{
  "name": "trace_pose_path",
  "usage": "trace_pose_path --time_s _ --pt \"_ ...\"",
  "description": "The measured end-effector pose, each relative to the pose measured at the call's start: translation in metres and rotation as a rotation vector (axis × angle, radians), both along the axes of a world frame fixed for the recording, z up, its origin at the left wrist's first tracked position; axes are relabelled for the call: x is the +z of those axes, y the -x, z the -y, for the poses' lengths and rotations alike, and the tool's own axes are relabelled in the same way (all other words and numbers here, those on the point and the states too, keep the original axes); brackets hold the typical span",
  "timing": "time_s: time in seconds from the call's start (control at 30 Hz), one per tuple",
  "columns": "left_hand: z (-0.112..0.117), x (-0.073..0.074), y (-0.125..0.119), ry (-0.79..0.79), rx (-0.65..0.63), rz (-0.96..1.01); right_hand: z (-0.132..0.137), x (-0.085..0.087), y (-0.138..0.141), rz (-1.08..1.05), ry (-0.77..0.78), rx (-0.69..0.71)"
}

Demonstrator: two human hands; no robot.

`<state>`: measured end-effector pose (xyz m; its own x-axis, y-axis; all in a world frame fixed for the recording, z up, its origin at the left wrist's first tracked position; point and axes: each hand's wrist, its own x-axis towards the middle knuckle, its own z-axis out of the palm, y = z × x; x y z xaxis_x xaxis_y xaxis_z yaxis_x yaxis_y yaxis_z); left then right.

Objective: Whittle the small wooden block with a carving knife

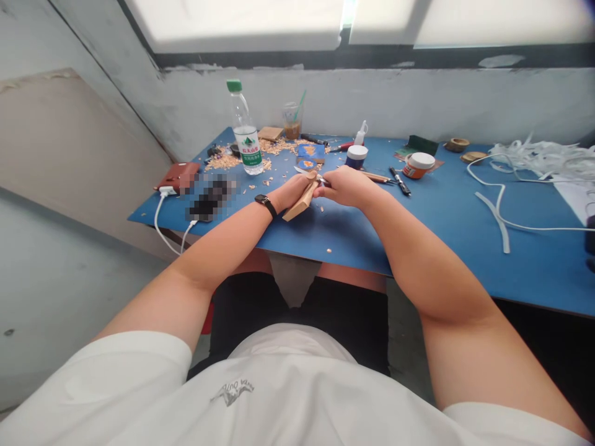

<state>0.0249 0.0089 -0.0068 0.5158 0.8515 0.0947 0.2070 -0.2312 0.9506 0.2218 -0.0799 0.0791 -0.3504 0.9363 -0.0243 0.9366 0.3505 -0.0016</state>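
My left hand (292,191) is wrapped round a pale wooden stick (301,202) whose lower end points down towards me, just above the blue table (418,235). My right hand (344,185) is closed on a carving knife (303,172); its thin blade sticks out to the left, over the top of the wood. The two hands touch at the wood. A black watch (265,203) sits on my left wrist. Small wood chips (320,209) lie on the table beside my hands.
A water bottle (245,133), a heap of shavings (232,160), a plastic cup (292,121), two small jars (357,156) (418,165) and pens (400,181) stand behind my hands. White cable and strips (499,210) lie at right. A red case (179,176) with charger leads lies at left.
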Motion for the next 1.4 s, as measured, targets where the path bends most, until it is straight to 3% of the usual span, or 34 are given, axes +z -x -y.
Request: trace_pose_path --time_s 0.27,0.53,0.77,1.17,1.4 --pt "0.011 0.011 0.004 -0.026 -0.004 0.066 -0.009 -0.011 -0.004 -0.076 -0.009 -0.002" --pt "0.003 0.004 -0.001 -0.078 0.055 0.104 0.004 0.000 0.007 0.030 0.000 -0.103" --pt "0.004 0.009 0.000 -0.105 0.076 0.110 -0.003 -0.004 0.006 -0.006 0.030 -0.167" --pt "0.001 0.007 -0.013 0.181 0.012 0.236 -0.005 -0.006 -0.004 -0.145 -0.027 0.029" --pt "-0.013 -0.006 -0.010 0.170 -0.015 0.247 -0.002 -0.005 0.002 -0.175 0.043 -0.033"
